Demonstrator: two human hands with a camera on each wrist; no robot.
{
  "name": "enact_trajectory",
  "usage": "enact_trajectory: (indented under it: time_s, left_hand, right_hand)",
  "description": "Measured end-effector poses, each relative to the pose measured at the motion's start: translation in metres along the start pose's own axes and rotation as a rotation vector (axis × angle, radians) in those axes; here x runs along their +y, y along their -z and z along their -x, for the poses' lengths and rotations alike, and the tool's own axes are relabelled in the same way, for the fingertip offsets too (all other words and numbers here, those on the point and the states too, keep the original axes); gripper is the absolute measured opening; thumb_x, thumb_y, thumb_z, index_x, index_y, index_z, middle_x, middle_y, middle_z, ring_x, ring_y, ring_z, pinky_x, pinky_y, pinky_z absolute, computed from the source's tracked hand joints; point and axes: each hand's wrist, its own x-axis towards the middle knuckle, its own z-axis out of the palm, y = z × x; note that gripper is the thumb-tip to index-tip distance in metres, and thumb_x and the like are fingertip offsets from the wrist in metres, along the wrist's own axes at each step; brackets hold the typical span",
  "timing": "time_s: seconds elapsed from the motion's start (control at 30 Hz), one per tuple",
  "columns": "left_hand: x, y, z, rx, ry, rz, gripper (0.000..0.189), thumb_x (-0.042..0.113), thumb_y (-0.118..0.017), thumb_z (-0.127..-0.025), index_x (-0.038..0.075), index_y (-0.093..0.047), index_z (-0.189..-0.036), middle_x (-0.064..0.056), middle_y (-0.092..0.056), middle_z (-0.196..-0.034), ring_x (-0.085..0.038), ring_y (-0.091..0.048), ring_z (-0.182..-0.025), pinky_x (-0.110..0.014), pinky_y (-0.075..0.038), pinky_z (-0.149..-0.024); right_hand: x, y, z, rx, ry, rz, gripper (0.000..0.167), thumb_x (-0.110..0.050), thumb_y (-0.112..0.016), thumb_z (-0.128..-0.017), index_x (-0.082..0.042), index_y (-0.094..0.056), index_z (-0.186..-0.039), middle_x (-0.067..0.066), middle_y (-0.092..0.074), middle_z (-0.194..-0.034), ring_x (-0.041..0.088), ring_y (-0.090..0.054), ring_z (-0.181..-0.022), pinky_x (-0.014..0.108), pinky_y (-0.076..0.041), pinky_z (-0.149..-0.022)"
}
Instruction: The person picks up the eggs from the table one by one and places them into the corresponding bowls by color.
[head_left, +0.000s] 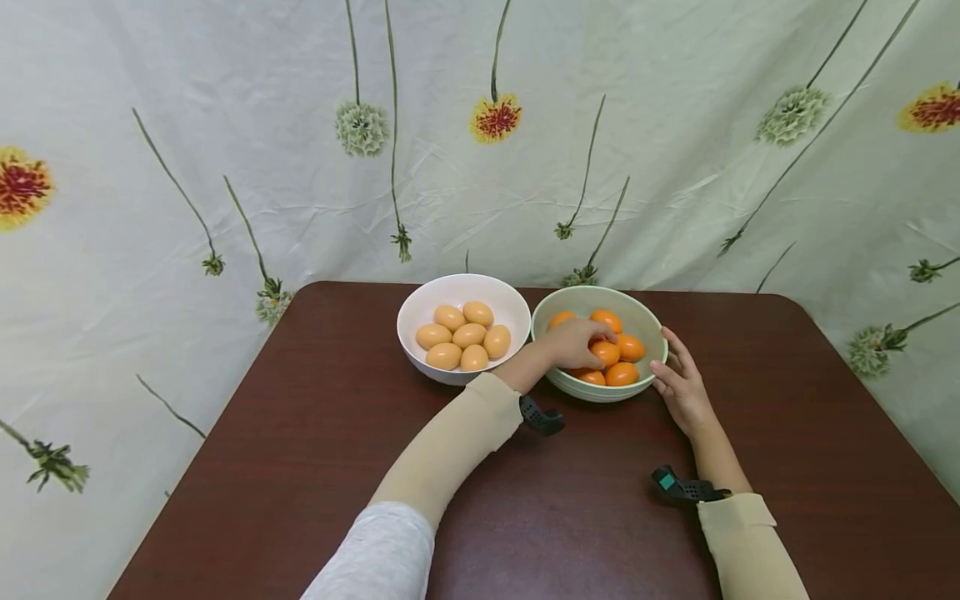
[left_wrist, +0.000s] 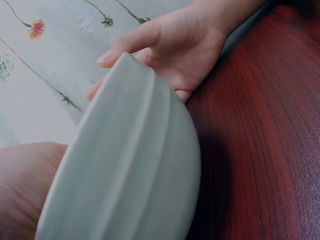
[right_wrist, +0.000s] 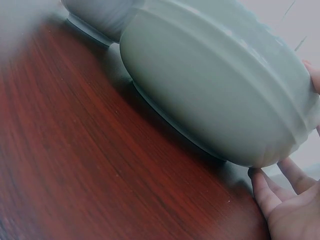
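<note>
My left hand (head_left: 576,343) reaches over the near-left rim into the pale green bowl (head_left: 651,323). Its thumb and fingers pinch an oval orange fruit (head_left: 604,354) among several others like it. In the left wrist view, the bowl's ribbed wall (left_wrist: 125,150) covers the fruit and most of that hand. My right hand (head_left: 684,387) rests against the bowl's right side from outside, its fingers extended along the wall. In the right wrist view, the right hand's fingertips (right_wrist: 257,182) touch the bowl's lower wall.
A white bowl (head_left: 517,312) with several light brown eggs (head_left: 469,334) stands left of the green bowl, close against it. Both are near the back edge of the dark red-brown table (head_left: 315,400). A flower-printed cloth (head_left: 450,192) hangs behind.
</note>
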Motion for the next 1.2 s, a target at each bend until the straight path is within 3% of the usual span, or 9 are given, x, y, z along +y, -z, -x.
enact_trajectory:
  time_s: [0.23, 0.57, 0.77, 1.03, 1.2]
  left_hand:
    - [-0.002, -0.007, -0.006, -0.003, 0.008, -0.055, 0.041, 0.015, -0.071, -0.084, 0.012, -0.064, -0.124, -0.001, -0.066, -0.119, -0.012, -0.056, -0.105, -0.018, -0.04, -0.089]
    - [-0.001, -0.01, -0.006, 0.011, 0.037, -0.057, 0.038, 0.017, -0.071, -0.084, 0.013, -0.066, -0.121, 0.0, -0.066, -0.105, -0.011, -0.053, -0.091, -0.018, -0.041, -0.081]
    - [-0.001, -0.01, -0.004, 0.051, 0.025, -0.05, 0.03, 0.02, -0.069, -0.087, 0.011, -0.068, -0.115, 0.002, -0.065, -0.096, -0.013, -0.052, -0.086, -0.019, -0.04, -0.075]
    - [0.003, -0.011, 0.004, 0.109, 0.056, -0.049, 0.029, 0.018, -0.067, -0.089, 0.009, -0.067, -0.117, -0.002, -0.068, -0.106, -0.013, -0.057, -0.091, -0.019, -0.044, -0.08]
    - [0.005, -0.01, 0.014, 0.173, 0.018, 0.037, 0.026, 0.015, -0.065, -0.091, 0.006, -0.068, -0.115, -0.004, -0.068, -0.105, -0.014, -0.057, -0.088, -0.018, -0.044, -0.078]
  right_hand:
    - [0.0, 0.0, -0.001, 0.01, -0.015, 0.003, 0.06, -0.01, -0.053, -0.099, -0.024, -0.03, -0.153, 0.006, -0.028, -0.14, 0.02, -0.036, -0.124, 0.02, -0.047, -0.088]
    - [0.0, 0.0, -0.001, 0.013, -0.028, 0.005, 0.061, -0.01, -0.052, -0.1, -0.023, -0.028, -0.154, 0.008, -0.025, -0.142, 0.021, -0.034, -0.126, 0.019, -0.047, -0.088]
    - [0.0, -0.001, -0.001, 0.016, -0.034, 0.0, 0.062, -0.011, -0.053, -0.099, -0.023, -0.027, -0.155, 0.01, -0.023, -0.144, 0.023, -0.031, -0.129, 0.019, -0.047, -0.088]
    - [0.0, -0.001, 0.0, 0.017, -0.034, 0.002, 0.061, -0.011, -0.053, -0.099, -0.024, -0.028, -0.154, 0.011, -0.023, -0.145, 0.02, -0.034, -0.125, 0.019, -0.047, -0.088]
    - [-0.001, 0.0, 0.0, 0.013, -0.033, 0.001, 0.062, -0.011, -0.053, -0.099, -0.024, -0.028, -0.154, 0.011, -0.023, -0.144, 0.019, -0.035, -0.124, 0.019, -0.047, -0.089]
